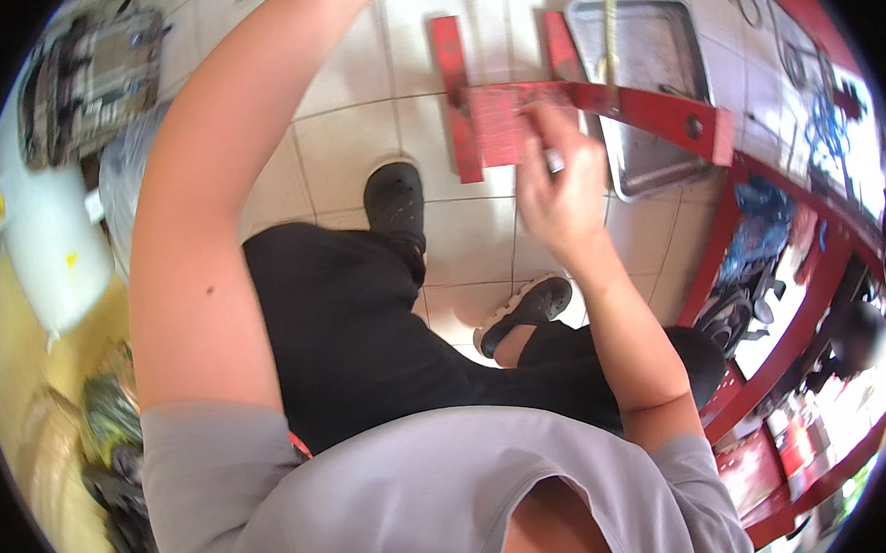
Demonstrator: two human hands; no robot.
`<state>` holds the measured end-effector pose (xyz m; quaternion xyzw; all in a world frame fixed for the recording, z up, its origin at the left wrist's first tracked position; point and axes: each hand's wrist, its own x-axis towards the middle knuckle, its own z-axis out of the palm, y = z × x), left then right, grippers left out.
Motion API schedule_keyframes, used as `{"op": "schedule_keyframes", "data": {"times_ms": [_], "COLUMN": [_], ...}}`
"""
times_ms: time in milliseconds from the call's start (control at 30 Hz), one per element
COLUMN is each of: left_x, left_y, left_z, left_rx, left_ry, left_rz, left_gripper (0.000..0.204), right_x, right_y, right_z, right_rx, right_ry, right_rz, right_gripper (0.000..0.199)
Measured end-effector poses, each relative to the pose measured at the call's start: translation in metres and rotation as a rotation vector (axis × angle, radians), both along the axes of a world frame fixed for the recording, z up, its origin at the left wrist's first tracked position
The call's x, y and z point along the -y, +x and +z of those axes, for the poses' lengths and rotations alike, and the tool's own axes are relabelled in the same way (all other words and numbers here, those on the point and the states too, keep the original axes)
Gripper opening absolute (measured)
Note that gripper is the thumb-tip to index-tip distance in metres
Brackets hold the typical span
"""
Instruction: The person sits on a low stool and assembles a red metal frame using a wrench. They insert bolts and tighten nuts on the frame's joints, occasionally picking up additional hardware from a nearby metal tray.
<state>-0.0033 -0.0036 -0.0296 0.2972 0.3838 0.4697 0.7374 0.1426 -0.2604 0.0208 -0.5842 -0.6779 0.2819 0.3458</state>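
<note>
My right hand (563, 175) is closed, its fingers curled and partly blurred. A small white-ended object (554, 161) shows between the fingers, and I cannot make out its kind. The hand is beside a red metal stand (501, 138), which has a flat red plate and upright bars. From that stand a red bar (660, 120) with a hole near its end reaches to the right. My left forearm (253, 96) stretches forward and leaves the top of the head view, so the left hand is out of sight.
A grey metal tray (697, 53) lies on the tiled floor, partly under the red bar. A pale rope (610, 27) hangs over it. Red shelving (717, 252) with cables and bags stands at right. A tool case (92, 85) and white sack (46, 247) are at left.
</note>
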Motion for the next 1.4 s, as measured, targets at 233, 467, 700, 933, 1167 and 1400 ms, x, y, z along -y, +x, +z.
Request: {"op": "schedule_keyframes", "data": {"times_ms": [233, 467, 700, 933, 1167, 1400], "left_x": [0.014, 0.127, 0.226, 0.233, 0.229, 0.229], "left_y": [0.002, -0.062, -0.024, -0.007, -0.012, -0.046], "left_z": [0.004, -0.074, -0.022, -0.049, -0.035, -0.021], "left_rx": [-0.139, -1.009, -0.776, -0.546, -0.636, -0.891], "left_ry": [0.311, 0.396, 0.698, 0.334, 0.454, 0.481], "left_rz": [0.059, -0.326, -0.291, -0.360, -0.437, -0.484], "left_gripper": [0.048, 0.073, 0.098, 0.075, 0.081, 0.085], "right_x": [-0.002, -0.007, -0.021, -0.046, -0.043, 0.031], "right_y": [-0.003, 0.009, -0.010, -0.010, 0.024, 0.065], "right_z": [0.001, -0.014, -0.008, -0.016, -0.031, 0.022], "right_rx": [-0.089, -0.270, -0.817, -1.193, -1.074, -0.356], "right_ry": [-0.170, 0.007, -0.102, -0.323, -0.326, -0.691], "right_rz": [-0.073, 0.193, 0.113, 0.081, 0.086, 0.361], "right_gripper": [0.026, 0.033, 0.033, 0.037, 0.042, 0.036]}}
